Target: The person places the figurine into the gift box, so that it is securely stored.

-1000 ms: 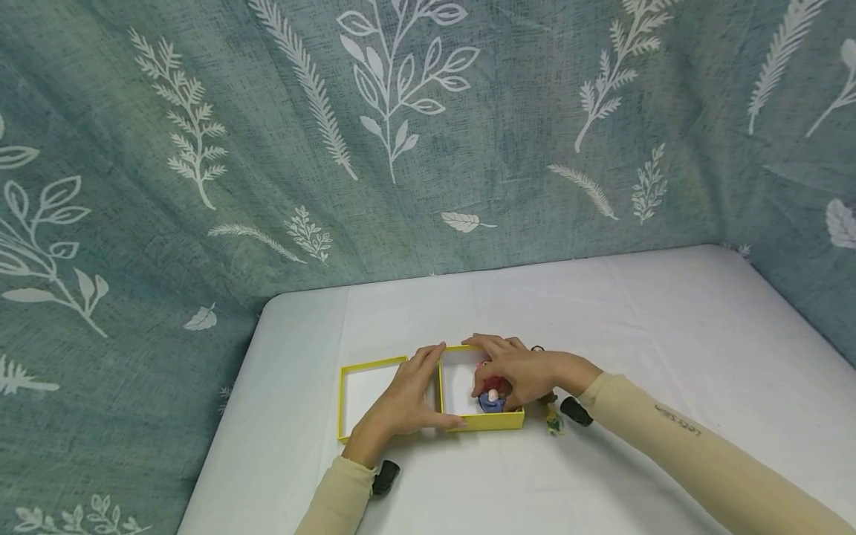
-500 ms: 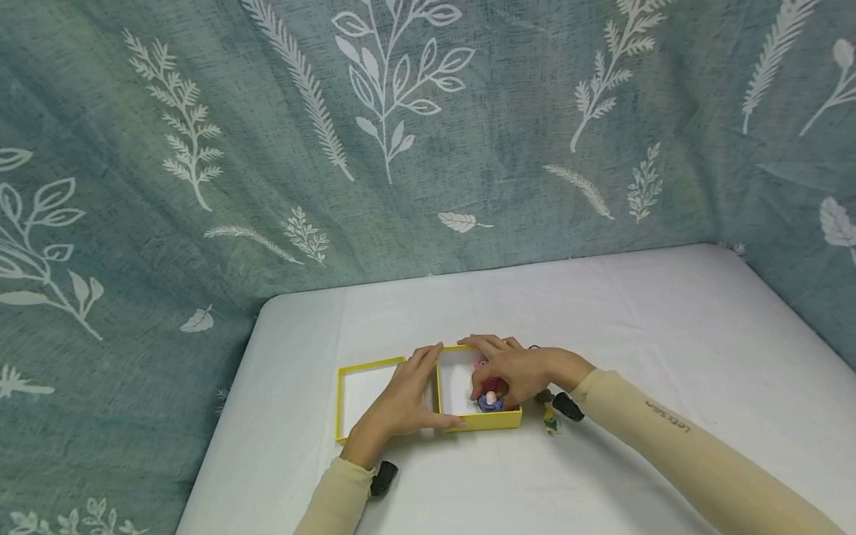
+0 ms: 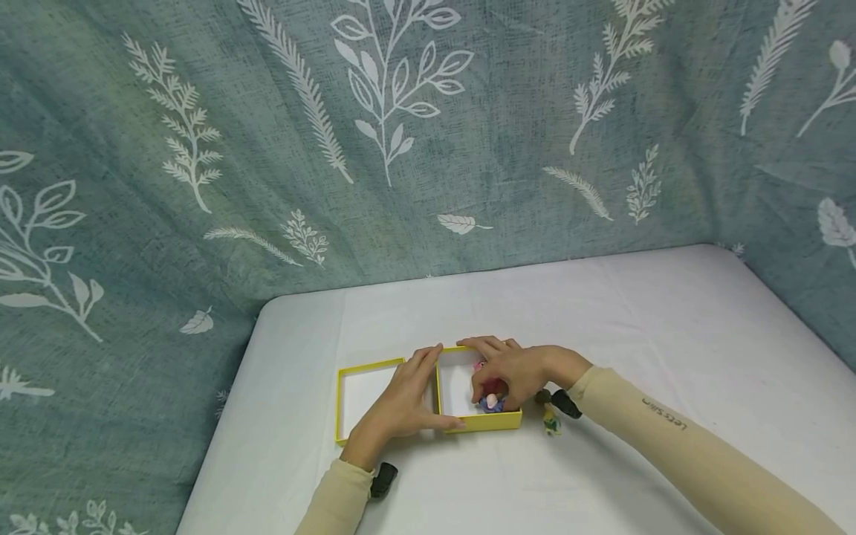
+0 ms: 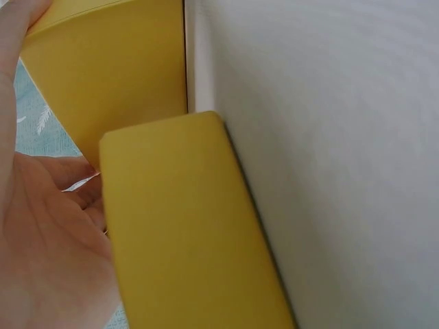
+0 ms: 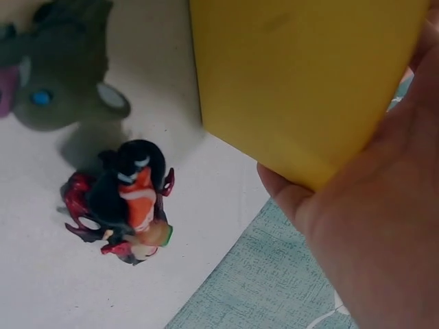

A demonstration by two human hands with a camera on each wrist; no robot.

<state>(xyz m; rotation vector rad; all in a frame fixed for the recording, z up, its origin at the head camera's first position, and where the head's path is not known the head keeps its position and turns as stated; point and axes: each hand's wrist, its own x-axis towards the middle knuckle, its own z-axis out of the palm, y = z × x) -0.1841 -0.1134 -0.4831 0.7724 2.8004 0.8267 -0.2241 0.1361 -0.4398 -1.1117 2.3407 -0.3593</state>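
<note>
A yellow box [image 3: 483, 423] with a white inside lies on the table between both hands. My left hand [image 3: 401, 401] holds its left side, thumb on the front wall and fingertips at the far left corner. In the left wrist view the yellow wall [image 4: 116, 75] stands beside the palm. My right hand [image 3: 518, 371] reaches over the right wall, thumb and index finger around a red-and-blue toy figurine [image 3: 491, 403] inside the box. The fingers partly cover this figurine. Pink [image 3: 479, 365] shows behind them, its shape unclear.
The shallow yellow-edged lid [image 3: 370, 365] lies left of the box. Right of it is a small green-and-yellow figurine [image 3: 551, 422]. The right wrist view shows a grey-green animal toy [image 5: 65, 82] and a black, red and orange figurine [image 5: 130, 202].
Both hands keep almost the same place at the box. The red-and-blue figurine has tilted slightly under the right fingers. The whole head view has shifted a little.
</note>
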